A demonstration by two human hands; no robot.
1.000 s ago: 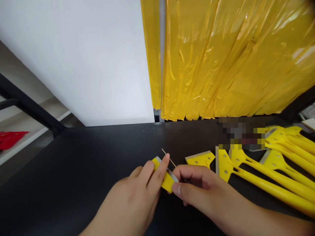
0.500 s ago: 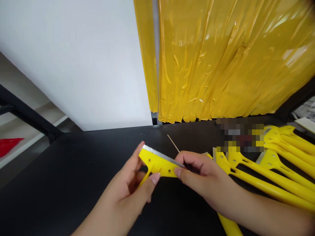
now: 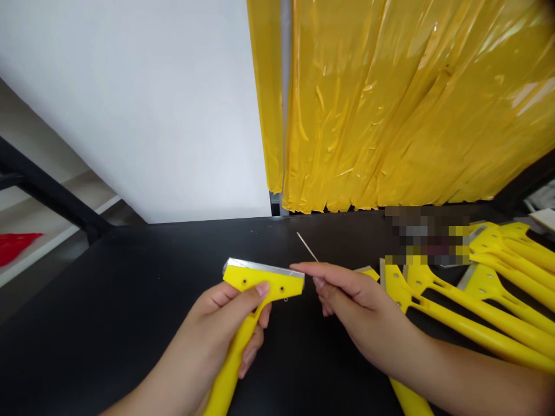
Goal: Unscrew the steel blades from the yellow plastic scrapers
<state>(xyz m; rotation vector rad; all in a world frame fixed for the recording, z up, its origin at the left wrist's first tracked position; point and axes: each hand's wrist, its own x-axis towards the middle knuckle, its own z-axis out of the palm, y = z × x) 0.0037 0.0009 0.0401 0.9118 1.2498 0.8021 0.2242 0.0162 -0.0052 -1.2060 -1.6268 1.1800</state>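
Observation:
My left hand (image 3: 229,315) is closed around a yellow scraper (image 3: 260,278), its thumb lying on the flat head just below two screw holes. The scraper's metal blade (image 3: 264,266) runs along the top edge, and its handle slopes down towards me. My right hand (image 3: 347,289) is at the right end of the blade. Its index finger is stretched out to the blade's corner, with the thumb below and the other fingers partly hidden. Whether the fingertip touches the blade I cannot tell. A thin stick (image 3: 307,247) lies on the black table behind my right hand.
Several other yellow scrapers (image 3: 468,320) lie in a pile on the right of the black table (image 3: 130,300). A blurred-out patch (image 3: 427,236) hides things behind them. A white panel (image 3: 173,115) and a yellow plastic sheet (image 3: 390,115) stand at the back. Something red (image 3: 19,247) is on a shelf at left.
The scraper has moved left and turned so its blade lies nearly level and its handle shows. My right hand has let go of the head's right end and stretched out its index finger.

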